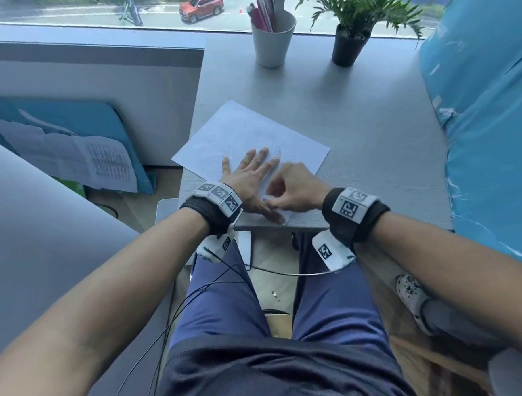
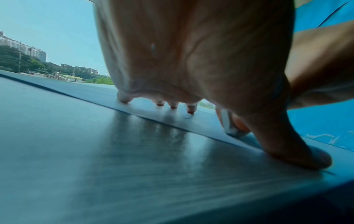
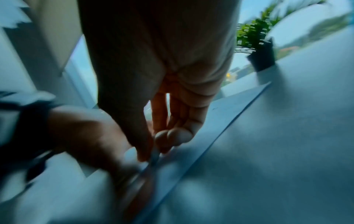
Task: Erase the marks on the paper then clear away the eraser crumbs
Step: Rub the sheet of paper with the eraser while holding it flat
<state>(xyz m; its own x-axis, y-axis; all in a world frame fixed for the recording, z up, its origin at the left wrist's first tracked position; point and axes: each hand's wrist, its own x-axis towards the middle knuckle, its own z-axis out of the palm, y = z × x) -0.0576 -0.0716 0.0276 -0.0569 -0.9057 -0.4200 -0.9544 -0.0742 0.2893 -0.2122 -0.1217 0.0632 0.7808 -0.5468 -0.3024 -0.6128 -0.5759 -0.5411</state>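
Left hand [image 1: 250, 176] is laid flat on the paper [image 1: 239, 133], fingers straight and spread, thumb stretched toward the near tabletop edge; fingertips [image 2: 124, 99] are seen pressed onto the sheet in the left wrist view. Right hand [image 1: 292, 190] is curled just beside the left thumb, with a small white eraser [image 2: 228, 122] pinched between thumb and fingers and its lower end set on the paper near the sheet's near corner. Right wrist view is motion-blurred, so the grip there cannot be made out in detail. Paper is placed at an angle on the grey tabletop [image 1: 370, 127], one corner reaching the near edge; faint pencil marks [image 1: 277, 150] are seen just past the left fingertips. Crumbs cannot be told apart at this resolution. A grey cup [image 1: 272, 44] with pens and a potted plant [image 1: 351, 41] are stood at the far edge by the window, well apart from the paper. Blue sheeting [image 1: 489, 113] is hung along the right side.
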